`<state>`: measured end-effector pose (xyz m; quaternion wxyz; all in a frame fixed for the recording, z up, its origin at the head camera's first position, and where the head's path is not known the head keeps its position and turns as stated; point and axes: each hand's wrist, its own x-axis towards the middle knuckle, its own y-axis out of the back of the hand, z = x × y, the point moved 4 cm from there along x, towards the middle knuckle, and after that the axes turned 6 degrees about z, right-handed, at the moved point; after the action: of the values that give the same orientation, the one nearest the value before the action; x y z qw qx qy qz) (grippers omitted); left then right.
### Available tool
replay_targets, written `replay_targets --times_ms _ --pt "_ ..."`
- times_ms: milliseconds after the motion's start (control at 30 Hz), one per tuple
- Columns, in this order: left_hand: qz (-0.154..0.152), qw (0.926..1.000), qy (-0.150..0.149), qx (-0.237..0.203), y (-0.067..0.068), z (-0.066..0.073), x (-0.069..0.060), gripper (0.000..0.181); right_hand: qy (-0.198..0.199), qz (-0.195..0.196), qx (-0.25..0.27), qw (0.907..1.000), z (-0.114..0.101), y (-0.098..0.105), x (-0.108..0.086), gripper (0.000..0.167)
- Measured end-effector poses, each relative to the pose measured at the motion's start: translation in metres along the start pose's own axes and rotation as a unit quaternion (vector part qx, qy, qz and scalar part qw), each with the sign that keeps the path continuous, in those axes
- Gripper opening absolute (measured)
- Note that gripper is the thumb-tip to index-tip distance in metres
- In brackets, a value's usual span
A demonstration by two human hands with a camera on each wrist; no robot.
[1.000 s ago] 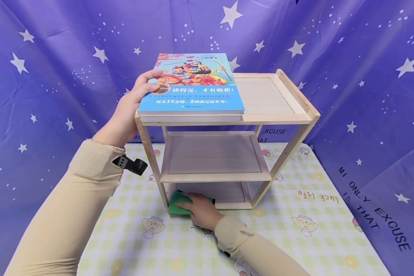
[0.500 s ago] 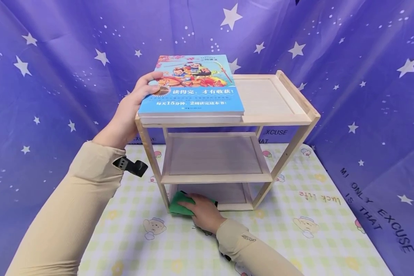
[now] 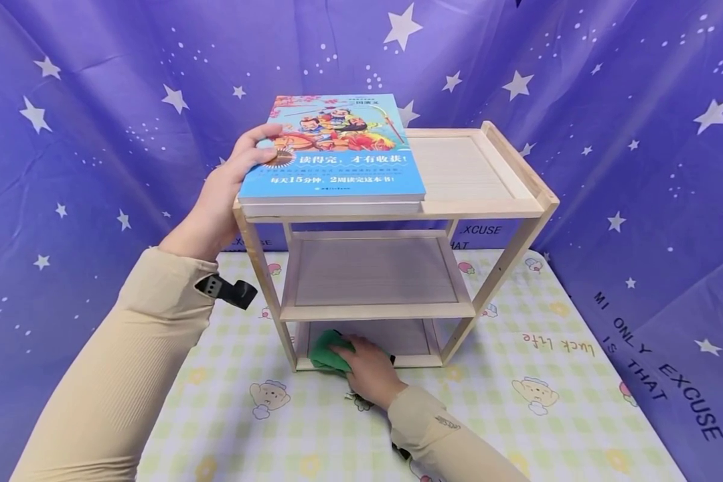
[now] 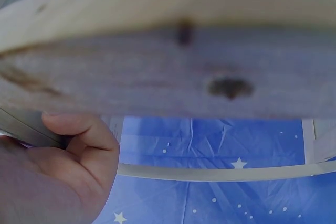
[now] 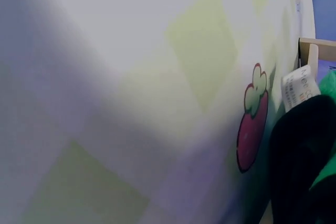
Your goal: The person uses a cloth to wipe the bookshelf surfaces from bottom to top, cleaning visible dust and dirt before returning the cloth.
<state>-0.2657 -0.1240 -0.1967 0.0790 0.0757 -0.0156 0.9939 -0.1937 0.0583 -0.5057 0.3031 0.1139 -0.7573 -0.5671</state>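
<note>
A small wooden three-tier shelf point(image 3: 376, 310) stands on the table. Two stacked books lie on the left of its top tier, the upper one a blue-covered book point(image 3: 349, 177). My left hand point(image 3: 225, 177) grips the shelf's upper left side, its fingers and thumb over the books' left edge; in the left wrist view the hand point(image 4: 79, 169) shows curled beneath a blurred wooden post point(image 4: 157, 72). My right hand point(image 3: 370, 368) holds a bunched green cloth point(image 3: 328, 353) on the left part of the bottom tier. A white label point(image 5: 299, 87) shows near black material in the right wrist view.
A checked tablecloth point(image 3: 494, 408) with cartoon prints lies under the shelf. Purple star-patterned curtains point(image 3: 156, 60) hang behind and at both sides. A raised rail point(image 3: 521, 164) edges the top tier's right end. The middle tier sits close above my right hand.
My right hand and the green cloth have slid a little to the right along the bottom tier, and the cloth is more bunched. My left hand, the books and the shelf stay put.
</note>
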Motion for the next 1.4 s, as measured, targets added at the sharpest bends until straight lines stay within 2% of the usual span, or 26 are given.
replay_targets --times_ms 167,333,600,800,1100,1400 --pt "0.003 1.0000 0.003 0.003 0.000 0.000 0.000 0.045 -0.038 0.025 -0.011 0.9989 0.008 0.002 -0.005 0.049" --pt "0.005 0.9999 0.008 0.004 0.000 0.000 0.000 0.045 -0.083 0.038 -0.001 0.9958 0.018 0.005 -0.011 0.050" --pt "0.007 0.9999 0.007 0.004 0.000 0.001 -0.001 0.044 -0.129 0.066 -0.012 0.9894 0.034 0.012 -0.022 0.047" --pt "0.007 1.0000 0.001 0.005 0.000 0.000 -0.001 0.044 -0.146 0.078 -0.026 0.9858 0.044 0.016 -0.028 0.043" --pt "0.010 0.9999 0.001 0.005 0.000 -0.001 0.000 0.044 -0.158 0.131 -0.057 0.9770 0.058 0.018 -0.037 0.044" --pt "0.011 0.9999 0.000 0.006 0.001 -0.001 -0.001 0.044 -0.187 0.130 -0.087 0.9698 0.065 0.026 -0.047 0.051"
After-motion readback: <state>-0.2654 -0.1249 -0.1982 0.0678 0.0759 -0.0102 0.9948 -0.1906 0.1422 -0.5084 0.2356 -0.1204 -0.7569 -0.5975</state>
